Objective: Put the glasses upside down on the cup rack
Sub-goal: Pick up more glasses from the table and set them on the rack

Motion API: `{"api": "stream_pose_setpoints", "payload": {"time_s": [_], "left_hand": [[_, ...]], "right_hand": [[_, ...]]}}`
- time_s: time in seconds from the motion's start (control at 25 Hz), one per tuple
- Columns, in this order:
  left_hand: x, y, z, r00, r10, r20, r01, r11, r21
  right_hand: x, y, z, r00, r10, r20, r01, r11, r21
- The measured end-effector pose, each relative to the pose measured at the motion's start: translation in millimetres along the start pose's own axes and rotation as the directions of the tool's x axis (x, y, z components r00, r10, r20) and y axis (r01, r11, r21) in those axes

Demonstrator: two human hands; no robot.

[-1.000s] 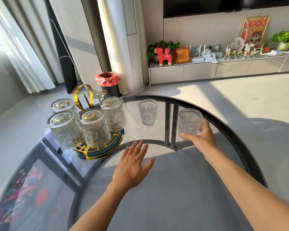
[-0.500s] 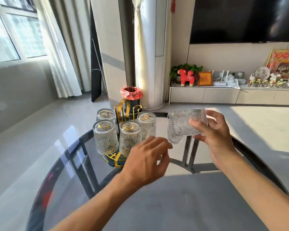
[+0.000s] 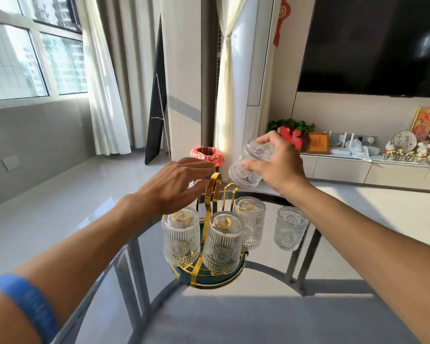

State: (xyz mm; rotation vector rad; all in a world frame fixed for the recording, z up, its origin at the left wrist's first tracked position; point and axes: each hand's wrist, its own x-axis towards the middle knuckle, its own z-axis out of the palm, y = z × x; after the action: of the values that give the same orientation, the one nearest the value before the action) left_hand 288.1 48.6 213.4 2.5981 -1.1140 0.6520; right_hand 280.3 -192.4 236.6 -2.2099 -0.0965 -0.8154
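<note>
clear ribbed glasses (image 3: 223, 242), gold & teal rack (image 3: 210, 278), blue wristband (image 3: 26, 304)

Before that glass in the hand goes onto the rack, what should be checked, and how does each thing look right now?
1. Right hand grips the held glass: ok.
2. Glass turned mouth down: ok, though tilted.
3. Free gold hook on the rack: ok.
4. Glass straight over the hook: not ok, it sits above and to the right.
5. Left hand clear of the path: cannot tell, it hovers over the rack.
6. Last upright glass out of the way: ok.

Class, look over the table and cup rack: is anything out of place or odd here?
One glass stands upright on the glass table, beside the cup rack, not inverted on it. Nothing looks spilled or broken.
</note>
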Motion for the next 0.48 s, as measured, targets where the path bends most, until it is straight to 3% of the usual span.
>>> {"api": "stream_pose_setpoints", "payload": {"time_s": [0.28,0.48], "left_hand": [[1.2,-9.3,7.8,0.997,-0.076,-0.011,0.071,0.972,-0.225],[4.5,-6.0,6.1,0.997,-0.069,-0.016,0.064,0.972,-0.226]], "right_hand": [[3.2,6.7,48.8,0.966,0.061,0.25,-0.004,0.976,-0.22],[-1.5,15.9,69.7,0.929,0.17,0.328,-0.059,0.945,-0.323]]}}
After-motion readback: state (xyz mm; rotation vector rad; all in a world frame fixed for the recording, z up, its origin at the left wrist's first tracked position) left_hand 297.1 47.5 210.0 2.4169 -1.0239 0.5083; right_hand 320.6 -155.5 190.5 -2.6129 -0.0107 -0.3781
